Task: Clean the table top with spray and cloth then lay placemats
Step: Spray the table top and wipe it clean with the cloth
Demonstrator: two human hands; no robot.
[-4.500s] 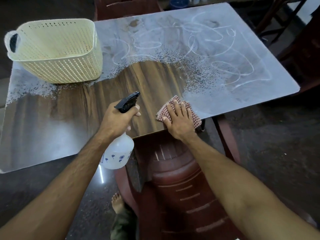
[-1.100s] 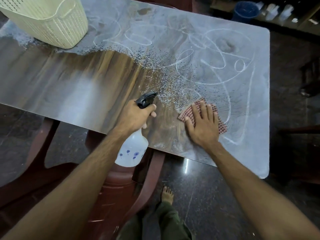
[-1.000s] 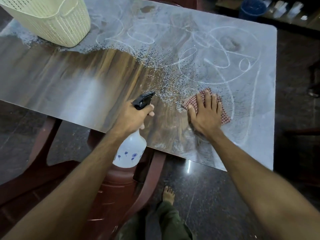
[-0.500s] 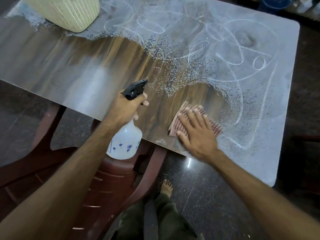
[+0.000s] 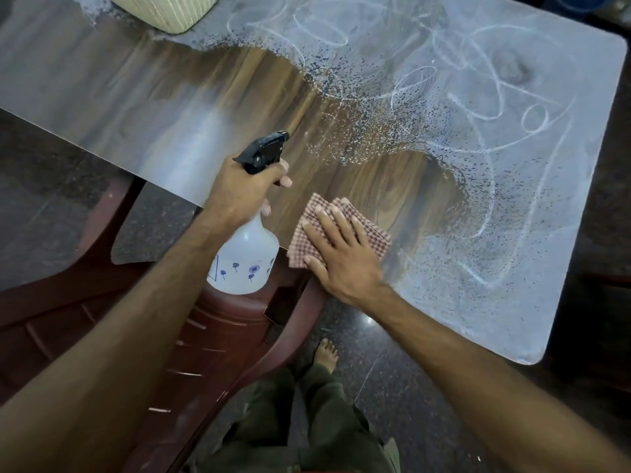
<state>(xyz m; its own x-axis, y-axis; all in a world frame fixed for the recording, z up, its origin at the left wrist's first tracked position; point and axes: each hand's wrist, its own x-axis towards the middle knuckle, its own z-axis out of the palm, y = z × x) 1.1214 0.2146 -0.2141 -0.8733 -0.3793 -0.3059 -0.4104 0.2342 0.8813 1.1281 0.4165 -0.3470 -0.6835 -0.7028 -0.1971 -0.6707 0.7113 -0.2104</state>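
The wooden table top (image 5: 191, 107) is bare brown wood on the left and near middle, and coated with white powdery scribbles and specks on the right and far side. My left hand (image 5: 242, 189) grips a white spray bottle (image 5: 244, 264) with a black trigger head, held over the near table edge. My right hand (image 5: 336, 254) presses flat on a folded red-checked cloth (image 5: 374, 238) at the near edge, beside a freshly wiped patch.
A cream perforated basket (image 5: 167, 11) stands at the far left of the table, cut off by the frame. A maroon plastic chair (image 5: 218, 339) sits below the near edge. My bare foot (image 5: 326, 356) rests on the dark polished floor.
My right hand has dragged the cloth back toward the near edge, leaving a wiped brown patch in the white residue. The view has shifted left and closer; the bottle hand has held steady.
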